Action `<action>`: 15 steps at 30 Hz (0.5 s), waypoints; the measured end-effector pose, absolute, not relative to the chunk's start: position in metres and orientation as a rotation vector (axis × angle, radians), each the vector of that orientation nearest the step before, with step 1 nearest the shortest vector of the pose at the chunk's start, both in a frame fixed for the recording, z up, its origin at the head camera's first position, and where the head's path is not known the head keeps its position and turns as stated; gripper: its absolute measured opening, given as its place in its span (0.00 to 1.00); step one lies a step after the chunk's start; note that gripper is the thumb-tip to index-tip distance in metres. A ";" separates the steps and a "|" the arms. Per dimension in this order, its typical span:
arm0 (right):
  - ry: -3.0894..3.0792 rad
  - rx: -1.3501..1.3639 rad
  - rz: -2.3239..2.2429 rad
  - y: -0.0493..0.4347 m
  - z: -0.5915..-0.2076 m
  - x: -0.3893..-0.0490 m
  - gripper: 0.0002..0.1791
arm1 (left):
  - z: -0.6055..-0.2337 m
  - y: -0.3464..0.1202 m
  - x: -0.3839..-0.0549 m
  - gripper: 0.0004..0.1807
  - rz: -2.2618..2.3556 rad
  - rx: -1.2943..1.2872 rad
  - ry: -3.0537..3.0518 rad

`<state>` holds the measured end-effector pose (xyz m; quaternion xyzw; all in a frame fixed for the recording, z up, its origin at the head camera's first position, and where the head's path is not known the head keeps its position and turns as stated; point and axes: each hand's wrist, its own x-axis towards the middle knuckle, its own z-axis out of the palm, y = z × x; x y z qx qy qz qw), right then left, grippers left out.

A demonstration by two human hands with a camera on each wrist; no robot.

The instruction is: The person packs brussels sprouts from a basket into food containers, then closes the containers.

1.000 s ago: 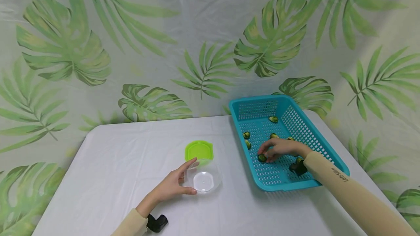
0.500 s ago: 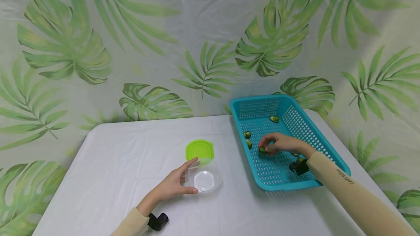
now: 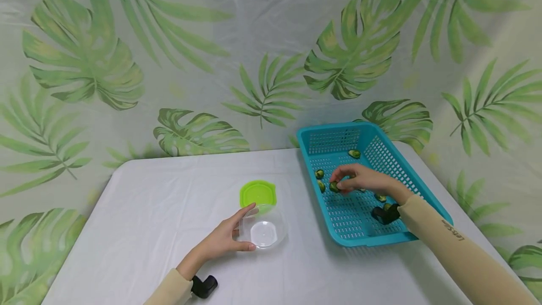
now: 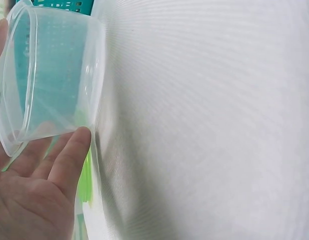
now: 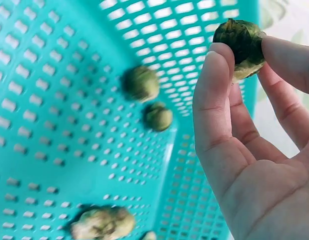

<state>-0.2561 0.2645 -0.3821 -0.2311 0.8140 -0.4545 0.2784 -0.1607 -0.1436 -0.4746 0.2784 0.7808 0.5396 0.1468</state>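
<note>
Evidently, right grip (image 3: 362, 177) pinching sprout (image 5: 241, 46), left grip (image 3: 221, 239) clasping tub (image 3: 263, 233); beige sleeves (image 3: 466, 258) only in head view.

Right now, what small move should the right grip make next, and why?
I would probably lift the right grip out of the basket toward the clear container: it pinches a sprout inside the basket, and the left grip holds the container, which stands open.

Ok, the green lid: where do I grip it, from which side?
Probably the small tab at the far right of the green lid, pinched from the right: the lid lies flat, and the clear container overlaps its near edge in the head view.
</note>
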 end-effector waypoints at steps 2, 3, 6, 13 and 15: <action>2.188 -0.633 -1.222 0.260 -0.377 -0.255 0.15 | -0.474 -0.144 -0.161 0.52 1.554 0.797 2.243; 2.187 -0.642 -1.225 0.258 -0.374 -0.254 0.15 | -0.474 -0.144 -0.161 0.53 1.555 0.793 2.240; 2.176 -0.653 -1.239 0.251 -0.367 -0.253 0.14 | -0.473 -0.144 -0.161 0.53 1.560 0.786 2.230; 2.145 -0.689 -1.274 0.235 -0.353 -0.249 0.13 | -0.471 -0.145 -0.162 0.53 1.560 0.787 2.220; 2.131 -0.698 -1.292 0.229 -0.350 -0.249 0.12 | -0.470 -0.146 -0.162 0.52 1.556 0.787 2.222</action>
